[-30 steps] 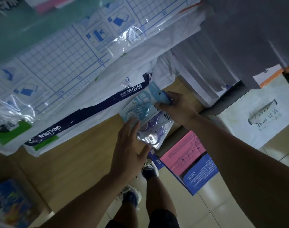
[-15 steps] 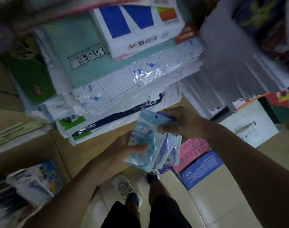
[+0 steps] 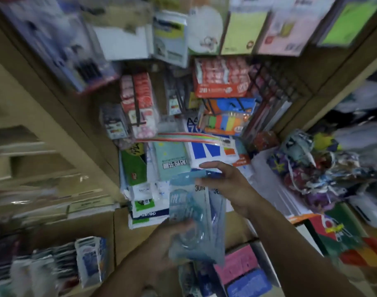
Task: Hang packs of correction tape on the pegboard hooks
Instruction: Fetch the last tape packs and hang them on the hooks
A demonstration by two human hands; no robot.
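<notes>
A fanned bunch of correction tape packs (image 3: 189, 211), pale blue cards in clear plastic, is held upright in front of me. My left hand (image 3: 172, 239) grips the bunch from below and behind, its fingers mostly hidden by the packs. My right hand (image 3: 224, 185) pinches the top edge of the front pack near its hang hole. Above, dark wire hooks (image 3: 138, 112) on the display wall carry hanging stationery packs. The frame is blurred by motion.
A stack of paper reams and plastic-wrapped sheets (image 3: 174, 159) lies on the shelf behind the packs. Boxes of coloured stationery (image 3: 222, 82) hang higher up. Bagged goods (image 3: 312, 168) pile at the right. Pink and blue boxes (image 3: 241, 273) sit below; more hanging packs (image 3: 91, 258) are at lower left.
The view has swung upward from the paper stack to the hook wall. Both hands have risen with the packs, and the bunch now stands more upright.
</notes>
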